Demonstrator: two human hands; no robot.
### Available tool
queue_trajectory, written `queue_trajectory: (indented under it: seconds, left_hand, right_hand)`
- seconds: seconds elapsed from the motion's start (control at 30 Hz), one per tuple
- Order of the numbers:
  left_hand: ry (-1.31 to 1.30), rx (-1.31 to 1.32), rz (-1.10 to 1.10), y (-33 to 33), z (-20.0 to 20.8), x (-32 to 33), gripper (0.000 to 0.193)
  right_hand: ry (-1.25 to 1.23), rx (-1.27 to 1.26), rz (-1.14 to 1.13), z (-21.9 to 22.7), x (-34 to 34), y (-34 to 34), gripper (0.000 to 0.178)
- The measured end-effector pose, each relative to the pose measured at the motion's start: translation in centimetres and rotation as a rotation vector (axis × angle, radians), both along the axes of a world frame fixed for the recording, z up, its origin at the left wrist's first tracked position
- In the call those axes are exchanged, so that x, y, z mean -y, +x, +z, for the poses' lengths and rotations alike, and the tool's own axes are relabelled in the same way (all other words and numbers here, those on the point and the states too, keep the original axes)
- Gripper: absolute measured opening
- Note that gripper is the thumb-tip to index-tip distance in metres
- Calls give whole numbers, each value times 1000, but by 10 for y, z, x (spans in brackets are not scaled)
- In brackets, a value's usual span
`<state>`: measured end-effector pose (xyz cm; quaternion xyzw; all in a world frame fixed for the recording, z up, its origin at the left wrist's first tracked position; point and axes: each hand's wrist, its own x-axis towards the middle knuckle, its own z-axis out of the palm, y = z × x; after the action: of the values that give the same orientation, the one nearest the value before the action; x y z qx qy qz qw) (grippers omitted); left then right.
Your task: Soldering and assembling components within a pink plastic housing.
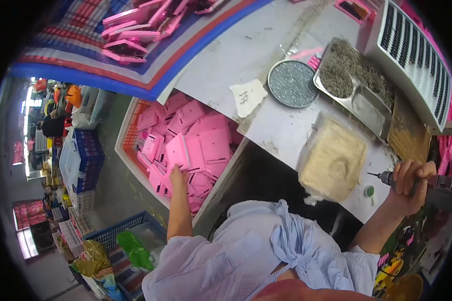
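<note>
My left hand (179, 176) reaches into a bin of pink plastic parts, its fingers closed at the lower edge of a flat pink plastic panel (178, 152); the fingertips are partly hidden. Other flat pink panels (214, 145) lie heaped around it. Over at the right, my right hand (410, 181) wraps round a dark electric screwdriver (441, 193), whose bit points left above the worktable. A round tray of small silvery pieces (293, 83) and a metal tray of small screws (345, 70) stand on the table beyond.
A bagged cream-coloured block (333, 159) lies near the table's edge. Behind it rises a white rack with dark rows (412, 62). Pink framed pieces (135, 32) are piled on striped cloth at the upper left. A blue crate (105, 236) sits at lower left.
</note>
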<state>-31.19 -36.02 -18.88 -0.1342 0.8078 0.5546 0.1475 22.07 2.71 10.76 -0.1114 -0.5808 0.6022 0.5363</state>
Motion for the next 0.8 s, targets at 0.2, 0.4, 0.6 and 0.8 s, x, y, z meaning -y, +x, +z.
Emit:
queue_trajectory:
  seconds: [0.2,0.4,0.6,0.8]
  left_hand:
    - [-170,-1218,-701,26,148,-224,55]
    - [-69,-1382,-740,-94,237,-475,54]
    - [-656,-1382,-676,-185,250,-568,35]
    - [-363,-1550,-704,-144,295,-527,25]
  right_hand:
    - [-17,54,-108,1,0,2,26]
    - [-122,70,-162,8,2,11,36]
    - [-124,138,-386,16,8,5,68]
    - [-85,173,-666,23,8,15,73]
